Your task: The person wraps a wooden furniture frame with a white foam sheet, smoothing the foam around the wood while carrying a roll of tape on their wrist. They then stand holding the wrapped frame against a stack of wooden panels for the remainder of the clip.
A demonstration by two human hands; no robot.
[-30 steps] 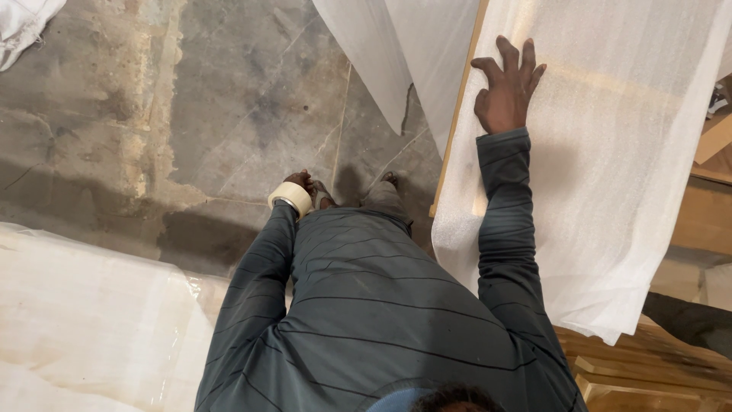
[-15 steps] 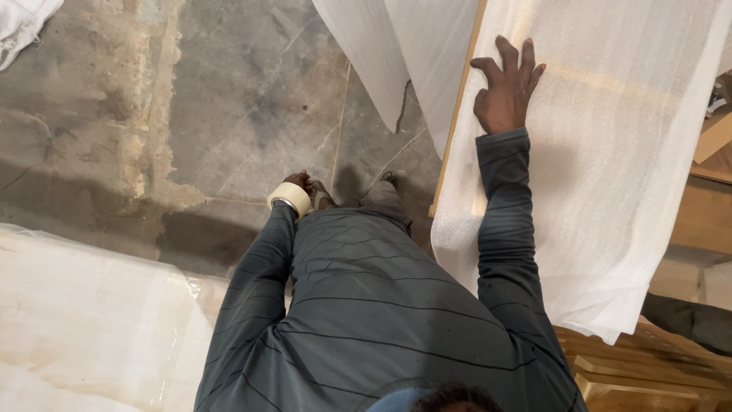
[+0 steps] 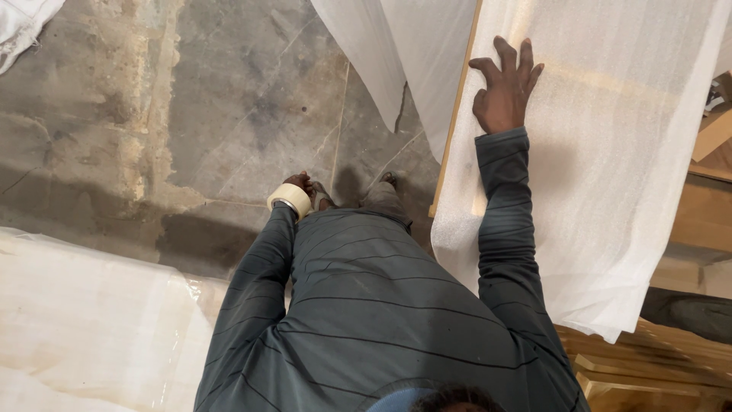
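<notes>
The right hand [image 3: 505,90] lies open, fingers spread, on the white foam sheet [image 3: 610,175] already draped over the wooden board [image 3: 456,122], near its left edge, while the left hand [image 3: 299,183], low by the concrete floor [image 3: 191,114], wears a roll of tape [image 3: 290,200] around the wrist, and no tape shows on the foam yet.

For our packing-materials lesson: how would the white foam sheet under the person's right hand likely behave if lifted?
The white foam sheet probably flops: its far edge hangs loosely over the board's side. It looks thin and translucent, so likely light. It may tear easily; a neighbouring sheet shows a small split. The right hand presses it flat.
</notes>
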